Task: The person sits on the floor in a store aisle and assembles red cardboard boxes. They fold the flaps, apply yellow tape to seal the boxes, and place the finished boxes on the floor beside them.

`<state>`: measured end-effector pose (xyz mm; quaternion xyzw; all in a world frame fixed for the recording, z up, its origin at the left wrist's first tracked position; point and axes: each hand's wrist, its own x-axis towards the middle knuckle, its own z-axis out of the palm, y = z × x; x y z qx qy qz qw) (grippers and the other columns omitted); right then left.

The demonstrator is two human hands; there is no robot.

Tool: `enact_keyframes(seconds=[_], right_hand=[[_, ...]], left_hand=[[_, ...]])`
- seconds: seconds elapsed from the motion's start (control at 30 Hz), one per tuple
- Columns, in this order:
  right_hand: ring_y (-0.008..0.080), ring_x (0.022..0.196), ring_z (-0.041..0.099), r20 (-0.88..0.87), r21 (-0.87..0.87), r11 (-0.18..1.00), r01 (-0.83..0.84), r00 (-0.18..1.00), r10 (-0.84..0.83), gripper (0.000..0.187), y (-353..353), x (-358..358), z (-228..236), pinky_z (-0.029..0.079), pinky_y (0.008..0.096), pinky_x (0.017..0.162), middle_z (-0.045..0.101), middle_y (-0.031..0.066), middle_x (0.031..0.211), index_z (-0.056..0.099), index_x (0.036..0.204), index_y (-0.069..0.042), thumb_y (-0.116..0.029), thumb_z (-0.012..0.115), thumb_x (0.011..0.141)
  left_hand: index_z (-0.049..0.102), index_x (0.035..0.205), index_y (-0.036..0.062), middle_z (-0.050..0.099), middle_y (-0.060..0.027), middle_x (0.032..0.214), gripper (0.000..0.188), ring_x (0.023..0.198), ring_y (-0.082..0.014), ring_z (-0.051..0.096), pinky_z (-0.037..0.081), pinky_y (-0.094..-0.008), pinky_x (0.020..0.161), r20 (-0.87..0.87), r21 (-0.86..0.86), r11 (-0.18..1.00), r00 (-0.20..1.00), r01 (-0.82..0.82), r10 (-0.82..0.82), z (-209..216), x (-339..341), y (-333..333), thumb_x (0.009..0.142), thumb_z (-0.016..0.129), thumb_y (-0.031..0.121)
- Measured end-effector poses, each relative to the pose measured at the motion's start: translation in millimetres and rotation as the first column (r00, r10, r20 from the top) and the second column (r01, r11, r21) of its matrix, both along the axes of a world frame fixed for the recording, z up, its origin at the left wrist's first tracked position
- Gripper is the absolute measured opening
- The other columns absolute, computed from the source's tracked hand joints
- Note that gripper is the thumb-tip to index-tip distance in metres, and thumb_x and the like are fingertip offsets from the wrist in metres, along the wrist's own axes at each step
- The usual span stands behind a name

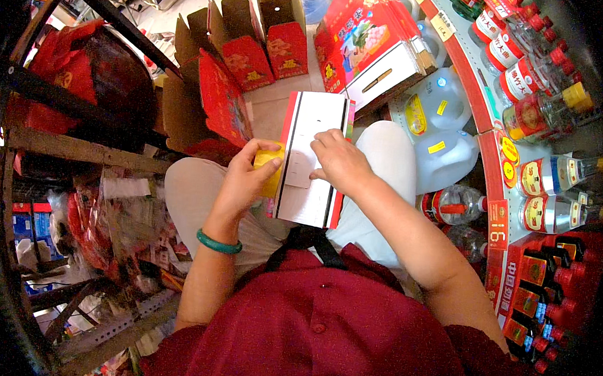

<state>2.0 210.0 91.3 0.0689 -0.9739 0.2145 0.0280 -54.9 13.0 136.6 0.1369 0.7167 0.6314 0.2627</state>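
A folded gift carton (307, 202), white on its upper face with black lines and red edges, stands upright between my knees. My left hand (245, 177) is closed at its left side, the thumb pressed over a bright yellow piece (269, 166); whether that piece belongs to the carton I cannot tell. On the white face lies my right hand (340, 161), fingers bent and the thumb apart from them, beside a small cut flap (297, 176). A green bangle (219, 242) circles my left wrist.
Open red-and-brown cartons (254, 62) stand ahead, beside a stack of flat red cartons (368, 35). Large clear jugs (447, 160) and shelves of bottles (519, 77) crowd close on the right. At left rises a metal rack (87, 146) with plastic bags (93, 222).
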Motion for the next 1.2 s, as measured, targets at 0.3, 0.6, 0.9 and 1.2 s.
enact_keyframes(seconds=[0.3,0.6,0.9,1.2], right_hand=[[0.0317,0.099,0.053,0.073,-0.623,0.782,-0.026,0.993,0.091,0.036,0,-23,23,0.043,0.0355,0.086,0.057,0.0144,0.103,0.058,0.103,-0.011,-0.031,0.066,0.075],[0.0317,0.086,0.058,0.115,-0.41,0.894,0.182,0.982,-0.147,0.026,-11,-13,28,0.046,0.0404,0.074,0.062,0.0135,0.083,0.06,0.075,-0.008,-0.031,0.069,0.071],[0.0308,0.084,0.059,0.053,-0.333,0.932,0.143,0.99,-0.133,0.017,-11,-10,17,0.046,0.0429,0.07,0.062,0.0109,0.08,0.06,0.078,-0.01,-0.027,0.063,0.077],[0.0317,0.084,0.057,-0.147,-0.286,0.958,0.02,0.987,-0.064,0.013,-25,-10,7,0.043,0.0442,0.076,0.058,0.0098,0.084,0.057,0.081,-0.007,-0.02,0.056,0.081]], left_hand=[[0.057,0.091,-0.0001,0.062,-0.0172,0.084,0.018,0.079,-0.0266,0.062,0.047,-0.034,0.07,-0.348,-0.366,0.93,0.932,-0.035,-0.102,-18,-2,13,0.078,0.062,0.011],[0.06,0.09,0.0027,0.06,-0.0195,0.084,0.019,0.083,-0.0371,0.058,0.045,-0.0426,0.072,-0.467,-0.503,0.864,0.839,0.008,-0.279,-15,-3,26,0.075,0.063,0.013],[0.058,0.093,0.0041,0.061,-0.0197,0.084,0.023,0.082,-0.0365,0.059,0.046,-0.0435,0.071,-0.549,-0.52,0.854,0.764,0.007,-0.34,-24,-2,22,0.072,0.063,0.01],[0.053,0.104,0.0041,0.062,-0.0227,0.086,0.041,0.083,-0.0381,0.06,0.048,-0.0439,0.071,-0.523,-0.586,0.801,0.812,-0.121,-0.26,-36,2,18,0.068,0.069,0.016]])
